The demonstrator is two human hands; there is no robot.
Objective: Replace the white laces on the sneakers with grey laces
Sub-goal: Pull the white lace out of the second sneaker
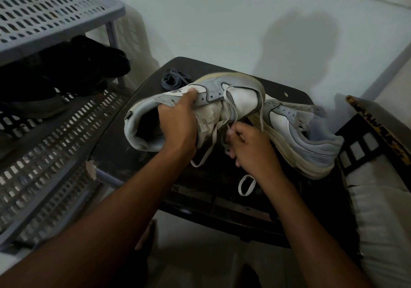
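Unlacing the first sneaker: white lace half out.

The left hand (178,118) gripped the held sneaker (222,96) at its collar and tongue; the right hand (249,145) pinched the white lace (229,109) just beside it, probably mid-pull. Next, the lace seemingly needed drawing from the remaining eyelets. Beyond the left hand lay the grey laces (174,79); the second sneaker (311,136) crowded the right hand on the dark table (200,194).

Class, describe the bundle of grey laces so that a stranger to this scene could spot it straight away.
Start at the dark table in the middle, beside the grey slotted rack. On its far left corner, just behind the sneaker gripped by the left hand, lies the bundle of grey laces. Unlike the white laces, it is dark, loose and unthreaded.
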